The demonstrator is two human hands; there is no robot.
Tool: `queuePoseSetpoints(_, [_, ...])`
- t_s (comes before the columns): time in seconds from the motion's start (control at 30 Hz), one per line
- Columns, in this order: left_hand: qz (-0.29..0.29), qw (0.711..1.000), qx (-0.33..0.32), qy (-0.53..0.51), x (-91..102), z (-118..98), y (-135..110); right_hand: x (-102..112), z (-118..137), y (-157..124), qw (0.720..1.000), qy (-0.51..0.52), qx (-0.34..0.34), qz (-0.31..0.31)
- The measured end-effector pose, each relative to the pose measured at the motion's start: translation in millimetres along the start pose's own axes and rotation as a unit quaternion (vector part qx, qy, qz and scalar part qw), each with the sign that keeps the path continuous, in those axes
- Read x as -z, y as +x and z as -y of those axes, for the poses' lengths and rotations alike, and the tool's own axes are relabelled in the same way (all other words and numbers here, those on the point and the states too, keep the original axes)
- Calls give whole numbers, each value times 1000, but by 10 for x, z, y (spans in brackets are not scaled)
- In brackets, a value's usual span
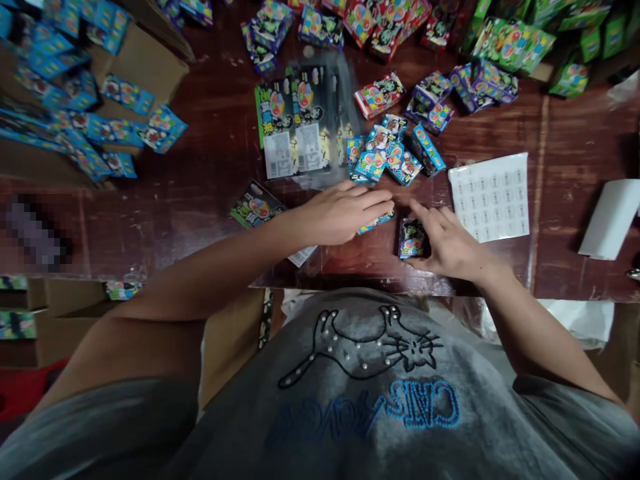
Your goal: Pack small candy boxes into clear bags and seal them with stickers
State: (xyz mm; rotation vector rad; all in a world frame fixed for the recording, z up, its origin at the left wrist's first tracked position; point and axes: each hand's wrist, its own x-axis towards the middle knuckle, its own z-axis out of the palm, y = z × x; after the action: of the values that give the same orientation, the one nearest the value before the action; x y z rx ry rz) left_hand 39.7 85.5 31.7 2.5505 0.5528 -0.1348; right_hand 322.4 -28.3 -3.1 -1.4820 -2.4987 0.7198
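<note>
My left hand (345, 212) reaches across the table with its fingers bent over a small blue printed box (376, 222), most of which they hide. Close by on the right, my right hand (447, 241) has its thumb and fingers around a small purple box (412, 239) at the table's near side. Just beyond both hands lies a loose pile of small blue boxes (373, 164). Partly under my left forearm is a black and green printed pouch (257, 205).
More printed pouches (295, 123) lie flat beyond my left hand. A sheet of round stickers (490, 199) is on the right. A carton (145, 60) spills blue boxes at the left. Red boxes (380, 95), purple boxes (484, 85) and green boxes (513, 44) line the far side.
</note>
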Motion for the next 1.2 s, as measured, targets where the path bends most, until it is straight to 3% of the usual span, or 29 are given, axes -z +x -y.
queuePoseSetpoints(0.1, [-64, 996, 22, -65, -59, -162, 73, -60, 12, -109, 997, 18, -40, -64])
queuePoseSetpoints(0.2, [-160, 969, 13, -189, -255, -356, 67, -95, 39, -218, 990, 32, -69, -119])
queuePoseSetpoints(0.3, [-213, 945, 17, -246, -518, -437, 42, -111, 44, -255, 989, 27, -87, -116])
queuePoseSetpoints(0.43, [-189, 968, 90, -140, -657, -420, -33, -78, -15, -216, 995, -3, -81, -56])
queuePoseSetpoints(0.57, [-144, 984, 92, -53, -441, -362, -238, -50, -75, -136, 999, -8, -24, -34])
queuePoseSetpoints(0.7, [-37, 997, 59, 36, -136, -181, -796, -85, -52, -69, 998, -1, 25, -60])
queuePoseSetpoints(0.8, [31, 991, 81, 103, 8, 62, -1358, -111, -29, -4, 997, 0, 56, -49])
queuePoseSetpoints(0.9, [41, 986, 89, 137, 52, 272, -1655, -140, -63, 142, 995, 0, 94, -17])
queuePoseSetpoints(1.0, [41, 986, 87, 134, 19, 309, -1553, -197, -126, 315, 989, 5, 144, -24])
queuePoseSetpoints(1.07, [24, 987, 102, 121, -59, 247, -1380, -241, -135, 373, 986, 15, 152, -64])
queuePoseSetpoints(1.2, [-66, 983, 155, 69, -353, 45, -1154, -316, 0, 279, 979, 4, 54, -195])
